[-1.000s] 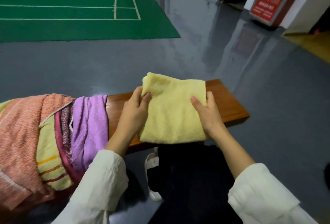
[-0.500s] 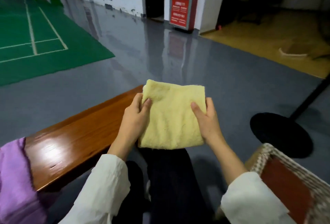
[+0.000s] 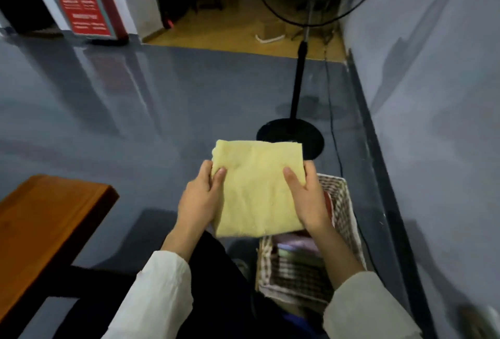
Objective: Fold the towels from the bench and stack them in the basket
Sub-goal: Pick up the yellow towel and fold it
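Head camera, looking down: a folded yellow towel [image 3: 257, 187], roughly square, is held flat in the air in front of the person. The left hand [image 3: 198, 200] grips its left edge and the right hand [image 3: 308, 198] its right edge. Each thumb lies on top of the cloth and the fingers wrap under it, mostly hidden. The towel hangs over the floor and overlaps the far left part of the wicker basket [image 3: 349, 219], which stands on the grey floor [image 3: 135, 122] beside the person's right leg and near the grey wall [image 3: 433, 95]. Inside the basket lie stacked cloths [image 3: 295, 253], blurred, partly behind the right forearm. The wooden bench [image 3: 46, 219] juts in at lower left, well apart from the towel. Beyond the towel stands a black pedestal fan [image 3: 297, 81], its round base just behind the towel's far edge. A red sign [image 3: 81, 8] is at upper left
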Available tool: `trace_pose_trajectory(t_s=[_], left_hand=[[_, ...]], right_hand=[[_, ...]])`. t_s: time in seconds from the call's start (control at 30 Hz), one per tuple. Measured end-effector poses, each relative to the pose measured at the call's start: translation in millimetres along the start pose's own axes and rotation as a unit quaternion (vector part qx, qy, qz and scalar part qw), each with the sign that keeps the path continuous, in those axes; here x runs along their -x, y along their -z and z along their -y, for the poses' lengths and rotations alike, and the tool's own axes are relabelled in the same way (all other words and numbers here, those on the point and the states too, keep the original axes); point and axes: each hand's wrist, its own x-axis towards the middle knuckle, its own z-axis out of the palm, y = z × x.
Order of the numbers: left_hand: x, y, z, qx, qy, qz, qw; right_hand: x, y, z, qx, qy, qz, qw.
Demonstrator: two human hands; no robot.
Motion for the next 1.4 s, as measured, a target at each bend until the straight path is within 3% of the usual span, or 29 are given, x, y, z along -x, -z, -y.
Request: trace_pose_trajectory(t_s=[0.23, 0.47, 1.1, 1.4], left_hand=[[-6, -79, -25, 0.043, -0.008, 0.114, 0.992], [-19, -138, -24, 0.041, -0.002, 0.169, 0.985], [-79, -230, 13, -0.080, 0.041, 0.208, 0.974], [-71, -221, 26, -0.223, -0.051, 0.211, 0.950]], right_hand=[[1, 66, -45, 0.070, -0.047, -0.120, 0.989], [-8, 95, -85, 0.079, -0.118, -0.151, 0.978], [-80, 107, -168, 0.215, -0.198, -0.121, 0.949], [-74, 96, -157, 0.395, -0.137, -0.044, 0.907]])
